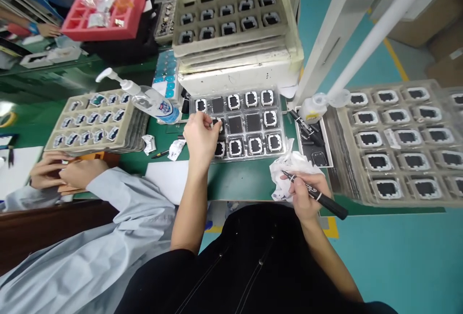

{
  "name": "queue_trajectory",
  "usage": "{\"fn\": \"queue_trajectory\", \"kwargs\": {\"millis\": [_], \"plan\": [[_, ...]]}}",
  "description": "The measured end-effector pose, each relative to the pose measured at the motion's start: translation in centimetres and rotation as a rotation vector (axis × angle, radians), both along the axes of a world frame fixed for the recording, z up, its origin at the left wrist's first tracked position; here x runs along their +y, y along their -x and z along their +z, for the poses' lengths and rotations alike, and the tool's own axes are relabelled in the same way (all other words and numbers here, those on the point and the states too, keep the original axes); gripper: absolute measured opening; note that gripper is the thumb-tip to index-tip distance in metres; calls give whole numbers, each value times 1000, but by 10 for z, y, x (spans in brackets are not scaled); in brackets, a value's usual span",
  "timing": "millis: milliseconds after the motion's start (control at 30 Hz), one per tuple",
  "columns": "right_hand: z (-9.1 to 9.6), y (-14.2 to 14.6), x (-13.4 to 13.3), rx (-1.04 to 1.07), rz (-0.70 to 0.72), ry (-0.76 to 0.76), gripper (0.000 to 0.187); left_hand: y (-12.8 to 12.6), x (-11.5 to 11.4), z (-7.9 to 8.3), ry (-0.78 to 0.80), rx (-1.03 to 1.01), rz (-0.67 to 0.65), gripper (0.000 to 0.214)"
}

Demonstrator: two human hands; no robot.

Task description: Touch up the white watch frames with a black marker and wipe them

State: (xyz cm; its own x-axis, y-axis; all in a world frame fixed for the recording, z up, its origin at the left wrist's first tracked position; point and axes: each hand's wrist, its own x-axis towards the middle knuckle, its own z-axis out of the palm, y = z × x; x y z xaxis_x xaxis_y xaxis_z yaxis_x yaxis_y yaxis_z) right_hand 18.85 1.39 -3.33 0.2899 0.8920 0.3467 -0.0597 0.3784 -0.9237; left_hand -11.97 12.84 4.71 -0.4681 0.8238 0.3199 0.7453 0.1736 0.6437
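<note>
My left hand (200,135) reaches onto the clear plastic tray (285,133) of small square black-and-white parts and pinches one part (217,124) in the tray's left column. Fingers are closed on it. My right hand (304,191) rests near the table's front edge, shut on a black marker pen (318,197) and a crumpled white wipe (289,169). The pen tip points left. Several tray cells hold framed parts, a few hold plain black squares.
A co-worker in a light grey sleeve (119,198) sits at my left, hands by a beige tray (50,143). A pump bottle (148,99) lies beside it. Stacked beige trays (235,44) stand behind, another tray stack (350,169) at right, a red bin (108,29) far left.
</note>
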Motion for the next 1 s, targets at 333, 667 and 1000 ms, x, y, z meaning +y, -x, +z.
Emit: {"fn": "queue_trajectory", "kwargs": {"millis": [333, 667, 1000], "plan": [[-7, -2, -4, 15, -3, 44, 9, -40, -2, 24, 145, 231, -103, 16], [-11, -5, -5, 27, -48, 59, 14, -130, 35, 14, 266, 325, -299, 27], [-15, -8, 0, 27, -69, 47, 17, -134, 41, 17, 330, 332, -426, 36]]}}
